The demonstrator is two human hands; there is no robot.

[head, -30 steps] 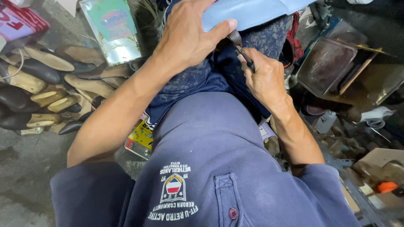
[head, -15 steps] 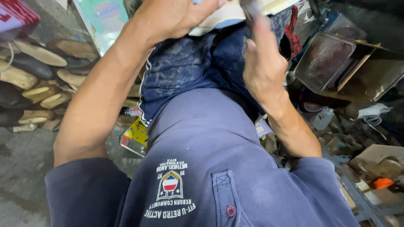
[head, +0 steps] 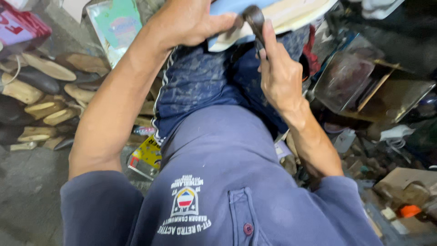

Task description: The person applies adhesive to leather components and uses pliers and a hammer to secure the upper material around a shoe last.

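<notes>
My left hand (head: pixel 191 20) grips a light blue shoe with a cream sole (head: pixel 291 13) at the top of the view, resting over my lap in blue shorts (head: pixel 205 86). My right hand (head: pixel 280 73) is closed around a dark metal tool (head: pixel 255 20) whose rounded head presses against the shoe's sole edge near my left thumb. The rest of the shoe runs out of the top of the frame.
Wooden shoe lasts and soles (head: pixel 41 95) lie piled on the left floor. A green-fronted box (head: pixel 116 27) stands at the upper left, a yellow tin (head: pixel 148 157) below my left arm. Brown trays and boxes (head: pixel 364 86) clutter the right side.
The view has tilted down, so both hands and the shoe sit higher in the frame. My right hand has raised the tool up to the sole edge.
</notes>
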